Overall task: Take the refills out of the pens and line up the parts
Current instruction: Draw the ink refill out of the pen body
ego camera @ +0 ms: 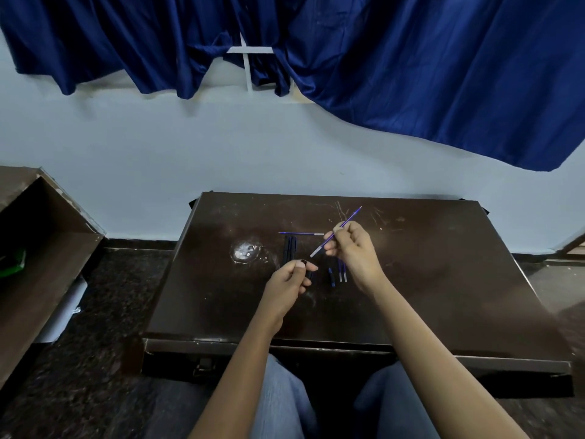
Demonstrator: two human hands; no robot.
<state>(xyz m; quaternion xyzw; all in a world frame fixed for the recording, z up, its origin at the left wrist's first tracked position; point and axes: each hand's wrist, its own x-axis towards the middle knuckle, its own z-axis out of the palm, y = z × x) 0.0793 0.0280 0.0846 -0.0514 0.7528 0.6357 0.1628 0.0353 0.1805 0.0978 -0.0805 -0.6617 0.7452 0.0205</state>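
While the right hand (351, 248) pinches a blue refill (336, 231) between thumb and fingers, the refill sits tilted above the desk (427, 280), far end up toward the wall, pale tip pointing down-left. Left hand (291, 277) is closed around a black pen barrel (308, 275), open end peeking out past the thumb. Both forearms come in bare from the bottom edge, wrists raised off the surface.

Parts on the desk: two black barrels (290, 250) side by side just beyond the left hand, one refill (300, 233) lying crosswise at their far ends. Two more refills (342, 275) lie parallel beside the right wrist, small dark piece (331, 276) just left of them; can't tell what that one is.

Desk top is dark brown, scratched, with a shiny scuffed patch (245, 252) left of the barrels. Pale blue wall (158, 147) behind, dark blue curtain (411, 58) bunched across the top. Second brown desk (38, 248) on the left, dark speckled floor (104, 343) between them.
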